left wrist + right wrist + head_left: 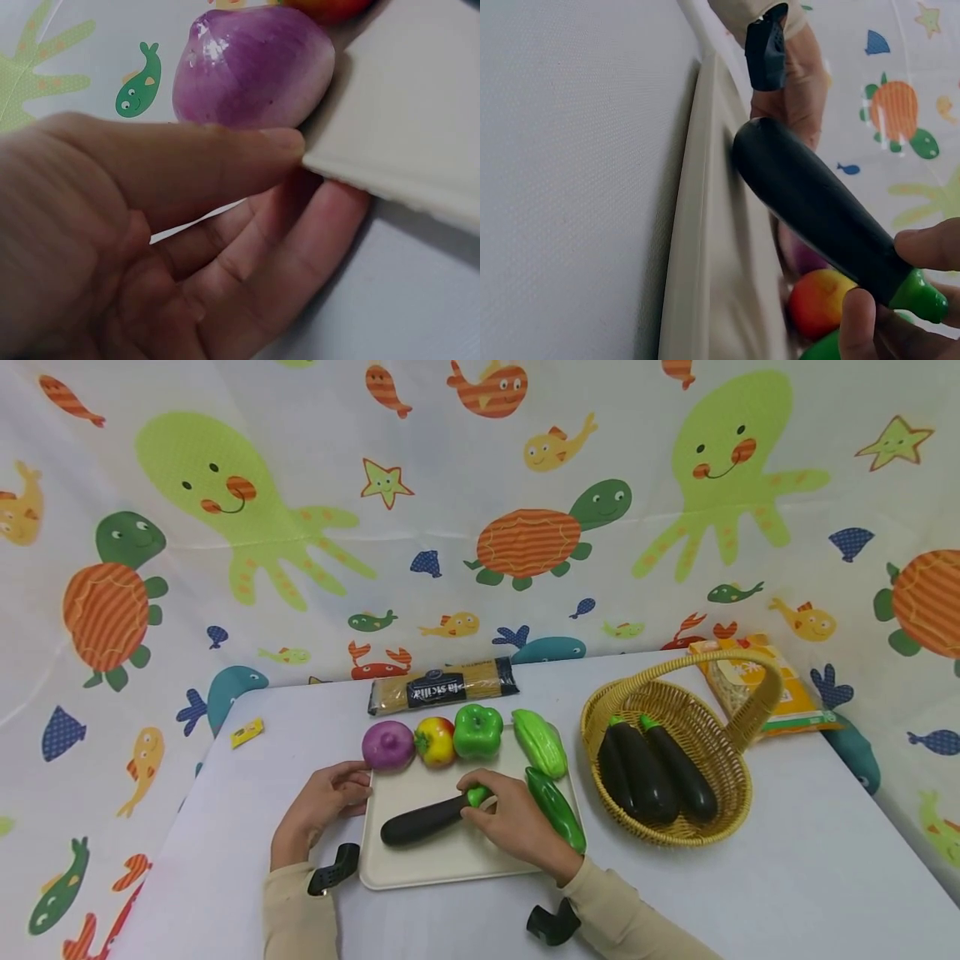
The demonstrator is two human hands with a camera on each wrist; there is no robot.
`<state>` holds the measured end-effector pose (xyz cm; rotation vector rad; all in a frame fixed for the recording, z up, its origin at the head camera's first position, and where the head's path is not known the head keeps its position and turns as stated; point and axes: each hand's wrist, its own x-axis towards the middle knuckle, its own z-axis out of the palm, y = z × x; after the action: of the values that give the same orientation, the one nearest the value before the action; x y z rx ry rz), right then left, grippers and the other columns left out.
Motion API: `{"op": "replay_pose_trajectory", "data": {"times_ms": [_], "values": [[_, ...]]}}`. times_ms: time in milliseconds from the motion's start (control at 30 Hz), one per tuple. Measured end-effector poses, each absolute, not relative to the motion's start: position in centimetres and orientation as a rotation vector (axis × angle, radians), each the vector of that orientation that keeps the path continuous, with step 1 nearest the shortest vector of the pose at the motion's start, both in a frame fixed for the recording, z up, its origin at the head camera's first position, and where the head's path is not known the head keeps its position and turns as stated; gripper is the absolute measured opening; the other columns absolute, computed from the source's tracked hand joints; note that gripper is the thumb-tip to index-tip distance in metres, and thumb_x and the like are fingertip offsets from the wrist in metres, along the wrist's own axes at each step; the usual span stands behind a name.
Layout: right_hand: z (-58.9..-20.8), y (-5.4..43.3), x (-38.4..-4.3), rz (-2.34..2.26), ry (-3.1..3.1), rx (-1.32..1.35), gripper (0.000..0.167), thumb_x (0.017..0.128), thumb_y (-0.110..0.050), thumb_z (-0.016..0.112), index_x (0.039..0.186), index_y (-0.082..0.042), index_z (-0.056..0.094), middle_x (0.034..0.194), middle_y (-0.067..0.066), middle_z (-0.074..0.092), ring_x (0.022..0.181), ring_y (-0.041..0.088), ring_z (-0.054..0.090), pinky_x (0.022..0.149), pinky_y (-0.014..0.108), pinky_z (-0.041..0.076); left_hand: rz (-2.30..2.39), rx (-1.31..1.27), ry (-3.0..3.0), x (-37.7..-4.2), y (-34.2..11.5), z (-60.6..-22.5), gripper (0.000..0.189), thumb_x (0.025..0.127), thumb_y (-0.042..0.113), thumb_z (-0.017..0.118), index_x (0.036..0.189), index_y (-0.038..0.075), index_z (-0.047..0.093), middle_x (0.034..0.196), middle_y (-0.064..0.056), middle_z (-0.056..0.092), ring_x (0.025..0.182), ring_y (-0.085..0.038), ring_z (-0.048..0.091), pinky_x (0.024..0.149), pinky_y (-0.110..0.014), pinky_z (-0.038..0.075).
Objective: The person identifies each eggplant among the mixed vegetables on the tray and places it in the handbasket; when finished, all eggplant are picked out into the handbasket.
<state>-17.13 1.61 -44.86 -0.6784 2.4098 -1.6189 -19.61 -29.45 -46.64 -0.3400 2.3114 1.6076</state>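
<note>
A cream tray (450, 870) lies on the white table. My left hand (324, 803) pinches its left edge, thumb on top and fingers underneath, close to a purple onion (255, 71). My right hand (517, 818) holds a dark eggplant (422, 823) by its green stem end (920, 296), between thumb and fingers. The eggplant lies across the tray's middle in the head view, its blunt end pointing left. Along the tray's far side sit a yellow-and-red round fruit (435, 742) and a green bell pepper (478, 732). A long green pepper (557, 810) lies right of my right hand.
A pale green long vegetable (542, 743) rests at the tray's far right corner. Right of the tray, a wicker basket (738, 793) with a tall handle contains several eggplants. Behind are a pasta packet (442, 686) and an orange bag (795, 693). A small yellow packet (247, 732) lies far left.
</note>
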Motion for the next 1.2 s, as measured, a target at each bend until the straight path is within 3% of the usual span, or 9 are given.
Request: {"op": "replay_pose_trajectory", "data": {"times_ms": [367, 733, 1000, 1200], "values": [[-45.0, 1.3, -17.0, -1.811, 2.279, -0.555, 0.041, 0.091, 0.0, 0.071, 0.131, 0.0, 0.059, 0.112, 0.008, 0.066, 0.101, 0.022, 0.067, 0.085, 0.026, 0.059, 1.606, -0.33, 2.321, -19.5, -29.5, -46.9, 0.055, 0.093, -0.005, 0.065, 0.145, -0.007, 0.047, 0.113, -0.016, 0.062, 0.091, -0.019, 0.065, 0.079, -0.031, 0.062], [-44.9, 1.1, -16.9, -1.974, 2.175, -0.482, 0.039, 0.093, 0.001, 0.07, 0.13, 0.004, 0.058, 0.117, 0.017, 0.064, 0.111, 0.033, 0.066, 0.09, 0.03, 0.058, 1.597, -0.334, 2.325, -19.5, -29.5, -46.9, 0.055, 0.093, -0.004, 0.065, 0.144, -0.008, 0.047, 0.113, -0.016, 0.062, 0.091, -0.019, 0.064, 0.079, -0.03, 0.062], [-44.6, 1.8, -17.3, -2.055, 2.131, -0.388, 0.046, 0.093, -0.005, 0.071, 0.135, -0.001, 0.053, 0.115, 0.017, 0.068, 0.106, 0.029, 0.067, 0.088, 0.033, 0.058, 1.637, -0.334, 2.296, -19.8, -29.3, -46.9, 0.055, 0.091, -0.008, 0.064, 0.144, -0.009, 0.048, 0.11, -0.015, 0.062, 0.089, -0.017, 0.064, 0.077, -0.03, 0.061], [-43.5, 4.0, -17.4, -2.081, 1.972, -0.332, 0.049, 0.096, -0.008, 0.069, 0.14, -0.001, 0.049, 0.11, 0.018, 0.068, 0.092, 0.023, 0.069, 0.082, 0.046, 0.061, 1.595, -0.322, 2.324, -19.6, -29.3, -46.7, 0.054, 0.093, -0.006, 0.064, 0.144, -0.009, 0.047, 0.112, -0.016, 0.062, 0.09, -0.018, 0.063, 0.077, -0.03, 0.061]]}}
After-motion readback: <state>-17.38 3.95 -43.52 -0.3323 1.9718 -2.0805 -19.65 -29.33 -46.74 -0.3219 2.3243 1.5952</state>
